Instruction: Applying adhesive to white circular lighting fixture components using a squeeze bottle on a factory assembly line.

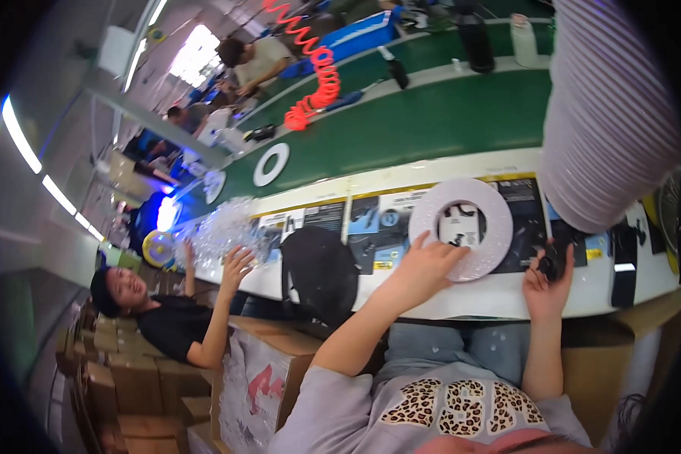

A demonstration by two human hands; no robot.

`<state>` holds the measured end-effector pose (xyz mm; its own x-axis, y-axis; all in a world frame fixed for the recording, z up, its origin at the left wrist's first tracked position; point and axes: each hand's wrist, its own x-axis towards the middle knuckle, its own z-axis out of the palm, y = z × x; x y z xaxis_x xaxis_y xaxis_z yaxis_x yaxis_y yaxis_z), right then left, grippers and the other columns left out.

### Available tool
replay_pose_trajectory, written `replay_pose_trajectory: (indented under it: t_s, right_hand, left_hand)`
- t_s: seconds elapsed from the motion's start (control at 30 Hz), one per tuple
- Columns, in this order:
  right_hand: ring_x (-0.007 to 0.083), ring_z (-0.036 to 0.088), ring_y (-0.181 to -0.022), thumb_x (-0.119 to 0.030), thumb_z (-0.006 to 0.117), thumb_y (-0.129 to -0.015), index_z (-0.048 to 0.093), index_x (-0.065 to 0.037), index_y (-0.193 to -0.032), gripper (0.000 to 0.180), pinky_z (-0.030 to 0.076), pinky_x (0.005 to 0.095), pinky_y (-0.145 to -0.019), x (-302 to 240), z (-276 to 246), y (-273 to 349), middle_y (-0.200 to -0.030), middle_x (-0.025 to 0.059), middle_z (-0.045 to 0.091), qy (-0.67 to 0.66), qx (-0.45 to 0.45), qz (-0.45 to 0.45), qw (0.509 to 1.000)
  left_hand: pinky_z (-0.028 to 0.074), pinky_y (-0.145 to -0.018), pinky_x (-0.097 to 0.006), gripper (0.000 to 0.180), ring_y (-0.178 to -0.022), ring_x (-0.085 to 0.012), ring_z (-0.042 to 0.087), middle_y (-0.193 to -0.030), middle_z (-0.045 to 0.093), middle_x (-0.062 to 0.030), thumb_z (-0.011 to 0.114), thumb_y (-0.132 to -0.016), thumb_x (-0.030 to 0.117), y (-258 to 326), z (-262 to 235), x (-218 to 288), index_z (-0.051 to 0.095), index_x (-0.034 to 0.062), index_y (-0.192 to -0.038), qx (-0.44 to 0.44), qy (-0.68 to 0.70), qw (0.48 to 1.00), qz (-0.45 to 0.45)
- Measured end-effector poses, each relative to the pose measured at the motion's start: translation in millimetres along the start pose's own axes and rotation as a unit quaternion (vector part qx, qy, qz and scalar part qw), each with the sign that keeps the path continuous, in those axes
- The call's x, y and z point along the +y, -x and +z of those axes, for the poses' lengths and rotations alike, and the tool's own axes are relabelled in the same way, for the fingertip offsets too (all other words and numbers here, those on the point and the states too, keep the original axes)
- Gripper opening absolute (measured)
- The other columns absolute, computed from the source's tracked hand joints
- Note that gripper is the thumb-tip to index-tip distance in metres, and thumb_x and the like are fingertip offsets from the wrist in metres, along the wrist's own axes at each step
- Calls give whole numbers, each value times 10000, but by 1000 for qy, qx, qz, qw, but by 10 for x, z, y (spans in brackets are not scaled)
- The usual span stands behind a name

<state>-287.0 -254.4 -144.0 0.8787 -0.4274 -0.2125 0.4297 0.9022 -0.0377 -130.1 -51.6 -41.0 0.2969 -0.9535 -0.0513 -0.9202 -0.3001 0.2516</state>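
A flat white ring (499, 238) with a speckled face lies over the printed sheets in front of me. My left hand (427, 268) grips its lower left rim, with fingertips reaching toward the centre hole. In my right hand (548, 287), just right of the ring, is a small black part (554, 261), held between thumb and fingers; its exact kind is hard to make out. A tall stack of white rings (613, 113) rises beside my right hand. A dark flat object (624, 265) rests near the table edge on the right.
A black bag-like item (319, 268) sits left of my arm. Beyond it, a co-worker (178, 325) reaches over clear plastic bags (227, 234). Another white ring (271, 165) lies on the green belt (431, 125), under a red coiled hose (325, 83). Cardboard boxes (140, 382) crowd the lower left.
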Motion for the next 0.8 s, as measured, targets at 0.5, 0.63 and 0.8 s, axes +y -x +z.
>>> replay_pose_trajectory:
  t_s: [0.5,0.63,0.8]
  right_hand:
    - [75,435,-464,-434,554,-870,559,-120,-1118,399,214,202,-383,63,175,51,-777,28,589,2,123,-20,992]
    - [73,385,-454,-417,558,-873,552,-122,-1123,387,216,198,-388,145,368,69,-755,18,568,-4,184,-32,982]
    - [103,499,-597,-428,562,-866,569,-142,-1107,374,306,204,-430,89,172,32,-804,34,601,38,113,-23,993]
  left_hand:
    - [343,-966,-482,649,-1054,-299,521,-1075,548,-135,745,-658,134,-530,-691,-794,430,97,-1225,155,-12,987,-32]
    - [373,-910,-496,608,-1052,-301,524,-1114,543,-122,740,-684,195,-785,-712,-1438,451,103,-1211,229,-155,957,-91]
    - [409,-873,-438,531,-1040,-302,531,-1112,553,-120,730,-693,223,-777,-366,-1700,510,79,-1154,247,-68,957,-136]
